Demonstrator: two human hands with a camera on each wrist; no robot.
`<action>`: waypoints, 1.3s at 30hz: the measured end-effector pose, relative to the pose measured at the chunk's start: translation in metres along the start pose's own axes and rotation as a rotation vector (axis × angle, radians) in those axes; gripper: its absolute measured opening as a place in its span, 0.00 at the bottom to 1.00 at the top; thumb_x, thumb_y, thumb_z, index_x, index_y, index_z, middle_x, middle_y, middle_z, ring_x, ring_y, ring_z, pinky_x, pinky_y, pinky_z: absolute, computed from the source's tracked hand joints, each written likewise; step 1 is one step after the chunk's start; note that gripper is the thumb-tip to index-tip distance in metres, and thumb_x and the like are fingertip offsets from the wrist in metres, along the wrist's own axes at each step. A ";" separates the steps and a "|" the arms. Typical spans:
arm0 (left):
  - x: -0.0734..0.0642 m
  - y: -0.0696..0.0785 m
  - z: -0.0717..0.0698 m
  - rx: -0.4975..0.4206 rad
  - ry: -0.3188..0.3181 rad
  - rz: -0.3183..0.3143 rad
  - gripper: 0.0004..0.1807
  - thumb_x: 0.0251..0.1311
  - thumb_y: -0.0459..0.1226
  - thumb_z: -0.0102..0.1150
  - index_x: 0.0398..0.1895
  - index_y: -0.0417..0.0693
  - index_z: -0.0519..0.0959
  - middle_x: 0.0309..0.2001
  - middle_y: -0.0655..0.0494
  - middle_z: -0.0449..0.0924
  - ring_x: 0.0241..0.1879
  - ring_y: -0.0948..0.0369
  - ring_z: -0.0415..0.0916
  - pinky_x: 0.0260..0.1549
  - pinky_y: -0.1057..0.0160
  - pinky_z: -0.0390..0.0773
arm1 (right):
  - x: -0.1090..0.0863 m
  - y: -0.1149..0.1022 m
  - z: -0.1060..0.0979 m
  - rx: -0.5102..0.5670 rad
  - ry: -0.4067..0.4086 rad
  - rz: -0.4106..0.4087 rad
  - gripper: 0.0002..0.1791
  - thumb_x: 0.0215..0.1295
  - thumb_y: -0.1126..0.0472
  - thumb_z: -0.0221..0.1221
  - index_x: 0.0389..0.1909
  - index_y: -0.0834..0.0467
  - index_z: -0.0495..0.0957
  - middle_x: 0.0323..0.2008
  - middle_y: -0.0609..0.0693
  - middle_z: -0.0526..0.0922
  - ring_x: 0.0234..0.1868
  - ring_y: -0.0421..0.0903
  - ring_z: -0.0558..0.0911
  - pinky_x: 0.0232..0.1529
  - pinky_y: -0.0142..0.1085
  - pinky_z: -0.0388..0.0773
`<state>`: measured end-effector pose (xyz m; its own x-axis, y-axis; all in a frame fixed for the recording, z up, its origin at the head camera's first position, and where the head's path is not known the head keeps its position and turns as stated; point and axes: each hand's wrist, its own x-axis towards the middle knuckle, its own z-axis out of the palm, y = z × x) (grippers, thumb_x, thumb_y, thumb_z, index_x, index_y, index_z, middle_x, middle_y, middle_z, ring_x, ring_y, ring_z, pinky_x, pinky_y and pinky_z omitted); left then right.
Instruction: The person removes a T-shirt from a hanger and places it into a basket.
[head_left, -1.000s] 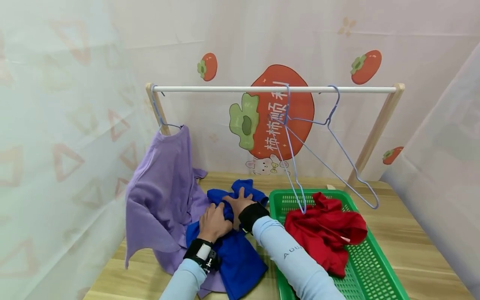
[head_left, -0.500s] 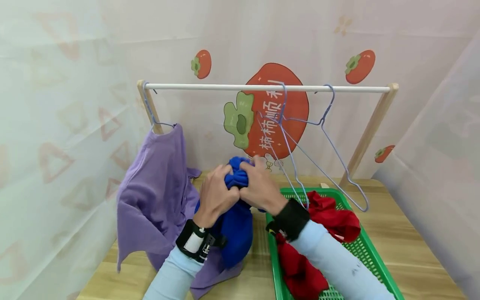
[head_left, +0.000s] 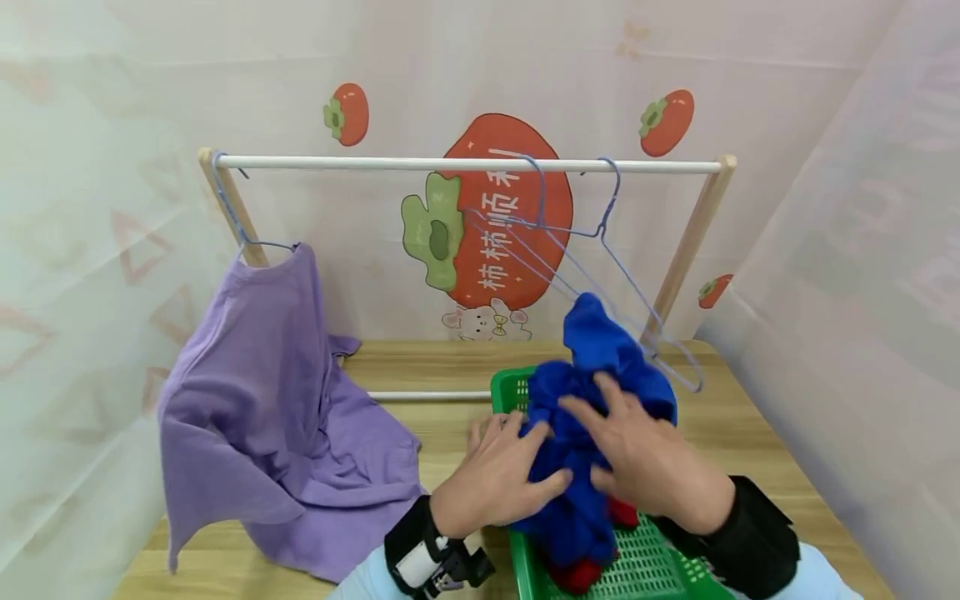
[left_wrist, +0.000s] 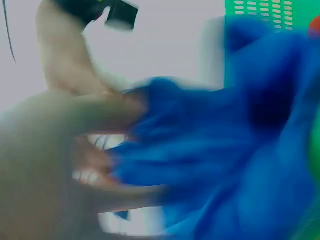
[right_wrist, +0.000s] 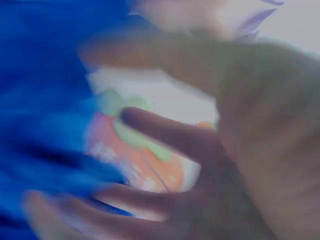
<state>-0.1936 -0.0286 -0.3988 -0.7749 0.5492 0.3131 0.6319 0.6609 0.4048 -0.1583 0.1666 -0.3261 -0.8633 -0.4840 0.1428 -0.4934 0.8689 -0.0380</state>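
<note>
A crumpled blue garment [head_left: 576, 521] is bunched over the green basket [head_left: 513, 382] in the head view. My left hand [head_left: 504, 482] is at its left side with fingers spread. On the other side my right hand [head_left: 654, 460] has its fingers splayed over the cloth. Both wrist views are blurred; the right wrist view has the fingers [right_wrist: 160, 127] apart, with the blue cloth beyond them. Bits of a red garment [head_left: 576, 577] show beneath the blue one, and the rest of it is hidden.
A purple garment [head_left: 258, 375] hangs from a hanger at the left end of the rack's white rail [head_left: 360, 162], its lower part lying on the wooden table [head_left: 420, 358]. Bare blue wire hangers [head_left: 609, 200] hang at the right, their lower ends close to the blue garment.
Both hands have carried the blue garment rightward from beside the purple garment to over the basket. Their fingers, gripping it half a second ago, have spread. The head view has shifted right.
</note>
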 end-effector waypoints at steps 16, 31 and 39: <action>-0.092 -0.070 -0.184 0.462 0.788 -0.378 0.27 0.55 0.50 0.55 0.54 0.44 0.72 0.55 0.42 0.67 0.57 0.38 0.59 0.44 0.36 0.57 | -0.003 0.129 -0.079 0.469 0.495 0.419 0.27 0.65 0.44 0.56 0.61 0.52 0.68 0.44 0.52 0.78 0.34 0.34 0.76 0.29 0.28 0.69; -0.085 -0.130 -0.229 0.447 0.542 -0.755 0.22 0.69 0.53 0.39 0.49 0.47 0.73 0.39 0.34 0.75 0.34 0.31 0.70 0.18 0.41 0.62 | 0.111 0.189 0.028 1.245 0.760 0.490 0.16 0.60 0.52 0.64 0.32 0.63 0.77 0.24 0.47 0.79 0.25 0.38 0.76 0.28 0.30 0.71; -0.081 -0.137 -0.229 0.488 0.597 -0.656 0.12 0.70 0.41 0.43 0.33 0.43 0.70 0.33 0.33 0.74 0.29 0.30 0.70 0.14 0.42 0.62 | 0.127 0.178 0.036 1.472 0.966 0.554 0.18 0.67 0.59 0.54 0.18 0.60 0.63 0.09 0.47 0.61 0.08 0.39 0.62 0.10 0.31 0.57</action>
<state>-0.2207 -0.2805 -0.2832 -0.7683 -0.2548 0.5872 -0.0876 0.9506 0.2979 -0.3600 0.2560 -0.3508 -0.8469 0.4729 0.2434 -0.3494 -0.1498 -0.9249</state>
